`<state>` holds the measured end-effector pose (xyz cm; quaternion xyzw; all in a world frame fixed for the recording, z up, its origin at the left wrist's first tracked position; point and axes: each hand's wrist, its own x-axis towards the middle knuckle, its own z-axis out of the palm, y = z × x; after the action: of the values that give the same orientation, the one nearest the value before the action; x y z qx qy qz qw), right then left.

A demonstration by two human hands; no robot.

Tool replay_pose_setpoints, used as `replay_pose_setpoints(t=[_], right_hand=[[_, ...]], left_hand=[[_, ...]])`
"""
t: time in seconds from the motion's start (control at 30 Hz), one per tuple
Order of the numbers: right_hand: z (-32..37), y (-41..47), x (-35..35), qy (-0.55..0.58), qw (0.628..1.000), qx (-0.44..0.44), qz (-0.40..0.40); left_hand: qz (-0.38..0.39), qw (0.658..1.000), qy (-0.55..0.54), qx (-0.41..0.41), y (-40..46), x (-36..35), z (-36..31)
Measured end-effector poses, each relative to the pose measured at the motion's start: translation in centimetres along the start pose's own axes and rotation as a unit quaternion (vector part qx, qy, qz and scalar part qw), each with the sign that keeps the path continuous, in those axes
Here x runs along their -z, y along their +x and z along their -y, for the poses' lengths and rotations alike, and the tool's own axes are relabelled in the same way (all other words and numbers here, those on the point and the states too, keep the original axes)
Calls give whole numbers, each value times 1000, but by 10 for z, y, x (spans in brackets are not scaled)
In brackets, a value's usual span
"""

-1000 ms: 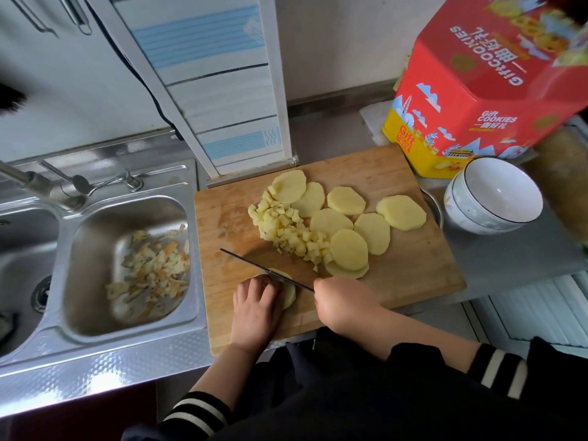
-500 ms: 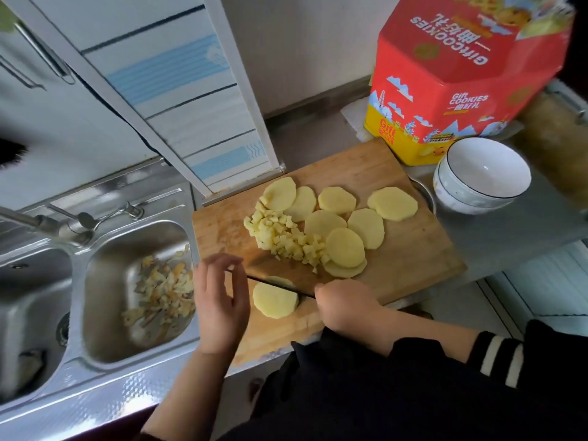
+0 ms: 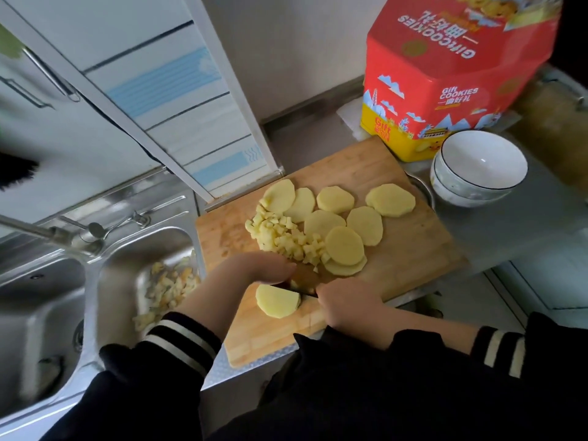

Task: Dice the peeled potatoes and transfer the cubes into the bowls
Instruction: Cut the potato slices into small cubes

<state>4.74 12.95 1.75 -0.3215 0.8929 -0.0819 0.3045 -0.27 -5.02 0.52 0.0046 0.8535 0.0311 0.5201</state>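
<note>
Potato slice [image 3: 277, 301], pale and half-round, is seen lying flat on the near part of the cutting board [image 3: 413, 249], just beside both hands. A knife [image 3: 304, 289] is held in the right hand [image 3: 348, 308], whose fingers are curled round the handle at the board's near edge; only a short dark stretch of blade is visible between the hands. The left hand [image 3: 254, 268] is laid palm down over the board just beyond the slice, fingers bent toward the blade; whether anything is held beneath it cannot be told. Farther along the board, a heap of diced cubes [image 3: 283, 237] is piled, with whole round slices [image 3: 343, 246] overlapped beside and behind it. Off the board's far right corner, stacked white bowls [image 3: 477, 173] are set, and behind them a red cookie tin [image 3: 451, 74]. To the board's left, a steel sink [image 3: 121, 275] is seen with peelings [image 3: 165, 288] in its basin.
</note>
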Motion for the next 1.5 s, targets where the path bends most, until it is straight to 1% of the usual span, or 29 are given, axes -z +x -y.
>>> replay_pose_setpoints(t=[0.13,0.2,0.23,0.27,0.3,0.33,0.37,0.4,0.43,0.47,0.5,0.53,0.57,0.63,0.67,0.7,0.73,0.83,0.97,1.07,1.27,1.4,1.5], right_hand=[[2,-6,5,-2,1000,5,6],[5,-8,8,1,1000,10,3],[6,-9,9,1,1000,11,-2],[6,-9,8,1,1000,10,-10],[6,-8,5,3,1000,6,-14],[5,-6,3,6,1000,2,-21],[3,-4,0,15,999,-4,-28],[2,-2,-2,23,999,-13,-34],[1,1,-3,26,999,-21,-37],[2,2,-4,23,999,-25,-37],[1,3,-4,21,999,-26,-37],[3,3,-4,22,999,-22,-36],[5,4,-5,19,999,-15,-38],[9,3,-5,9,999,-10,-41],[11,3,-5,5,999,-9,-41],[12,4,-6,0,999,-8,-41],[13,4,-6,-4,999,-6,-43],[13,4,-4,-17,999,-5,-45],[9,5,-4,-15,999,-5,-29],[7,4,-7,-18,1000,3,-25],[8,5,-9,-22,1000,2,-22],[8,6,-8,-26,1000,-5,-16],[9,6,-8,-25,1000,-11,-12]], left_hand=[[7,1000,-2,-10,-1,2,3],[18,1000,-20,-6,-3,2,3],[9,999,-32,-6,-7,4,2],[-19,998,-52,-9,-12,7,3],[-79,993,-79,-25,-20,9,5],[-175,976,-119,-56,-30,9,9],[-309,932,-164,-92,-42,8,15],[-469,852,-197,-126,-58,3,21],[-615,747,-207,-142,-74,-7,27],[-721,652,-194,-134,-87,-23,34],[-778,593,-169,-119,-91,-41,38],[-794,580,-136,-118,-86,-64,42],[-783,599,-109,-128,-74,-89,44],[-717,674,-93,-153,-41,-135,43],[-688,703,-99,-149,-26,-151,40],[-670,722,-109,-135,-13,-161,36],[-660,733,-120,-114,-4,-165,31],[-656,741,-128,-67,9,-161,18],[-633,759,-141,-55,24,-164,15],[-625,767,-142,-43,30,-171,16],[-647,746,-146,-51,32,-174,17],[-649,744,-149,-54,33,-174,18],[-642,749,-153,-56,35,-174,19]])
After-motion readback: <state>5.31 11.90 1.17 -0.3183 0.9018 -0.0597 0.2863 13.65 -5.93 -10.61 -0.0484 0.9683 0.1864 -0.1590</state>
